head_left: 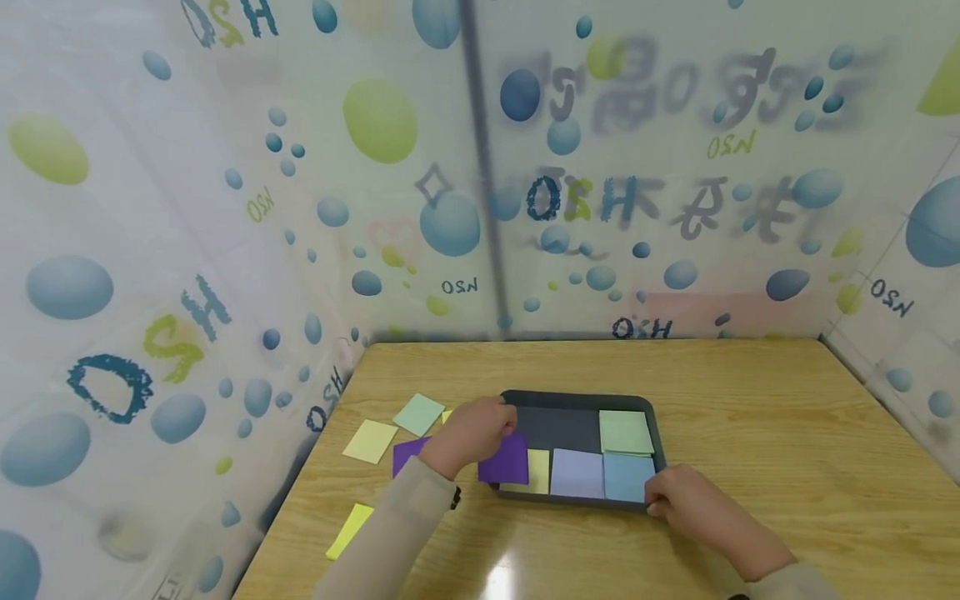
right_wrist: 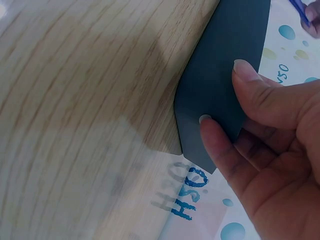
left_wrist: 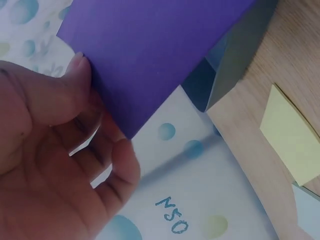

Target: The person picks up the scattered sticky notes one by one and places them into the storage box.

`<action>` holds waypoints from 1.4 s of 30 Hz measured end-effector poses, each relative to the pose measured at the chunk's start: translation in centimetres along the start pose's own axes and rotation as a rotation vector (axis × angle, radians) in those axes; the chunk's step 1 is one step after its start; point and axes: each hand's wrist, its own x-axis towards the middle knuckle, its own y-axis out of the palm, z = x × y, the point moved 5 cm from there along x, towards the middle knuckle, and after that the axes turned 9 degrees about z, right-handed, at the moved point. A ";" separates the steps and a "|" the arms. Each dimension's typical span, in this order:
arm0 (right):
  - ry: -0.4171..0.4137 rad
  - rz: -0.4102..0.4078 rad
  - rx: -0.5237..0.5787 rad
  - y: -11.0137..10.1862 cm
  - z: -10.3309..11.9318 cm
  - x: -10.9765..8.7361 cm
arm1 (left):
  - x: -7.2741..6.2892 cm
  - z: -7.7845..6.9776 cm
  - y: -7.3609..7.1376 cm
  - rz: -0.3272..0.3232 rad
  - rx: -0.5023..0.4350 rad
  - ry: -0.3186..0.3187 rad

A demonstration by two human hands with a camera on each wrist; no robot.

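Observation:
My left hand (head_left: 472, 429) pinches a purple sticky note pad (head_left: 504, 458) by its edge, above the left end of a dark grey tray (head_left: 562, 428). In the left wrist view the thumb lies along the edge of the purple pad (left_wrist: 155, 55). At the tray's front right corner my right hand (head_left: 693, 504) grips the rim; the right wrist view has the thumb and fingers on the tray's wall (right_wrist: 215, 90). Inside the tray lie a green pad (head_left: 626, 432), a blue pad (head_left: 628, 477), a lavender pad (head_left: 577, 472) and a partly covered yellow pad (head_left: 538, 473).
Left of the tray on the wooden table (head_left: 757, 433) lie a pale yellow pad (head_left: 371, 441), a pale green pad (head_left: 418, 414) and another purple pad (head_left: 406, 452), partly behind the left arm. A bright yellow pad (head_left: 348, 530) lies nearer. Patterned curtains (head_left: 637, 317) surround the table.

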 end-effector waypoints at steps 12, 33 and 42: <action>-0.031 -0.004 -0.014 0.1 0.0 0.1 | 3.0 -0.9 -0.4 -0.016 0.069 -0.045; -0.016 -0.010 -0.015 0.0 -0.2 0.1 | 7.1 -0.9 0.8 -0.008 -0.022 -0.104; -0.013 -0.014 -0.019 -0.1 0.0 0.1 | 8.6 -0.6 1.7 -0.005 -0.017 -0.131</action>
